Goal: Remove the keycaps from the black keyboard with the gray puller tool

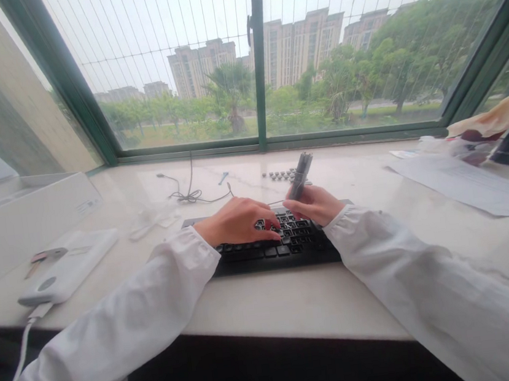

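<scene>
A black keyboard [276, 262] lies at the table's front, between my forearms. Many keys on its right part lack caps, baring dark squares with light outlines. Over the middle of it rests my left hand [244, 219], thumb and forefinger bent and apart near the keys, nothing visible between them. My right hand [314, 205] is closed around a dark grey, narrow handheld tool [301, 175], its end pointing up above the keyboard's right side. What kind of tool it is cannot be made out. Loose keycaps [283, 175] stand in rows behind that hand.
A coiled black cable [188, 195] and a small blue item [223, 177] lie toward the window. At left are a white box [29, 212], a white device [73, 262] with keys [44, 258] on it, and clear plastic [154, 221]. Paper sheets [471, 182] lie at right.
</scene>
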A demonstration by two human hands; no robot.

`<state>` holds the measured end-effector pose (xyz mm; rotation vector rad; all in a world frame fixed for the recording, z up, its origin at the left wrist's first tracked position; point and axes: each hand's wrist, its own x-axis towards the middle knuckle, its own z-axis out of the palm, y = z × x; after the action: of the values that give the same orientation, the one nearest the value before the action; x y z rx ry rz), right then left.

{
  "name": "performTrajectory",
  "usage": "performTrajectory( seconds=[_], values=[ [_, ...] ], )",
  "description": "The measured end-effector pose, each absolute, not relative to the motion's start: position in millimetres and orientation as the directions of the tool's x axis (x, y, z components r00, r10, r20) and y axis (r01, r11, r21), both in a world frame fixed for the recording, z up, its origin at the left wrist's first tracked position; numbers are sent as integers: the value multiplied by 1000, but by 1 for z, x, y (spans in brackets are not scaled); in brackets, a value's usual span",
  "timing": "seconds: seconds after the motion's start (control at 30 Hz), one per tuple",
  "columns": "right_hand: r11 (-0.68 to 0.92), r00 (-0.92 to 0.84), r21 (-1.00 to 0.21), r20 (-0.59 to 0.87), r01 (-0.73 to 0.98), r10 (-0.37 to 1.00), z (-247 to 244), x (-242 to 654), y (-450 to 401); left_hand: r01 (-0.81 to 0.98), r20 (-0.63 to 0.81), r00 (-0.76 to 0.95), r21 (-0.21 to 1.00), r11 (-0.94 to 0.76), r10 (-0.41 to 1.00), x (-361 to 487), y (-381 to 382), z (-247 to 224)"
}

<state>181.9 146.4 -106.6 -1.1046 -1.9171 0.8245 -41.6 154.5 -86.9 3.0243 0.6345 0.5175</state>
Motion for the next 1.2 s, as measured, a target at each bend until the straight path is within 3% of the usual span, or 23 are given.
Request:
performTrajectory(
  seconds=[0.17, 0.5, 0.77, 1.1, 1.2],
  values=[
    [446, -429, -800, 265, 402, 863, -109, 177, 143, 397, 327, 859, 59, -916, 394, -42, 154, -86],
    [458, -431, -752, 256, 473, 866, -112, 173, 144, 489, 289, 820, 98, -867, 495, -38, 145, -86],
    [481, -417, -687, 276, 545, 866, -108, 171, 140, 496, 281, 825, 54, -867, 490, -35, 141, -85],
    [389, -424, -793, 185, 469, 887, -112, 171, 140, 486, 273, 840, 5, -874, 469, -34, 139, -84],
    [397, -419, -776, 189, 491, 888, -112, 171, 139, 482, 263, 844, 12, -876, 468, -34, 139, -83]
  ],
)
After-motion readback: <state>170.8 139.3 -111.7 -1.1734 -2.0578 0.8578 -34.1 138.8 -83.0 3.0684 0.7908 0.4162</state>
